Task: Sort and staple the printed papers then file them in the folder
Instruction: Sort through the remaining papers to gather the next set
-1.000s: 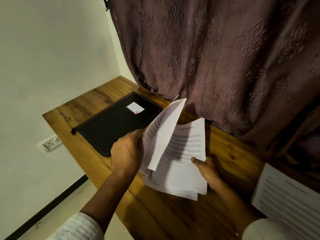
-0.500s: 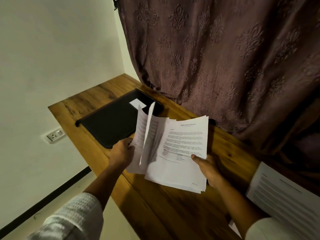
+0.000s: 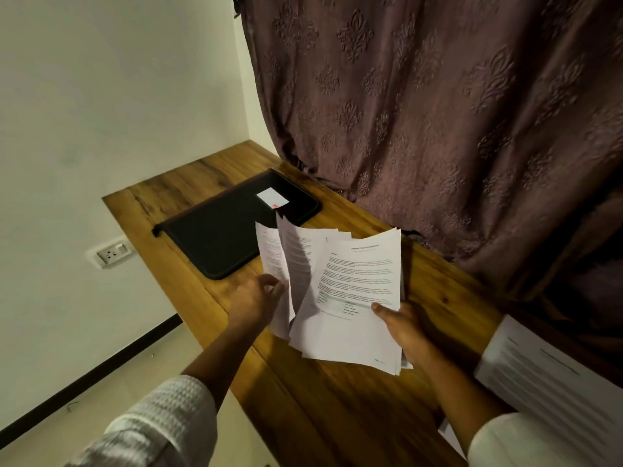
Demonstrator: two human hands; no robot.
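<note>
A stack of printed papers (image 3: 357, 291) is held above the wooden desk (image 3: 337, 399). My right hand (image 3: 404, 328) grips the stack at its lower right, thumb on the top page. My left hand (image 3: 256, 298) pinches a few sheets (image 3: 271, 254) at the left, lifted and fanned away from the rest. A black zip folder (image 3: 222, 237) with a white label (image 3: 271, 198) lies flat on the desk behind the papers, closed. No stapler is in view.
Another printed sheet (image 3: 546, 382) lies at the desk's right end. A dark patterned curtain (image 3: 438, 112) hangs along the far edge. A white wall with a socket (image 3: 110, 253) is on the left, floor below.
My left hand has lowered the lifted sheets from upright toward the left side of the stack. The top page under my right thumb is now fully exposed. The camera view shifted slightly.
</note>
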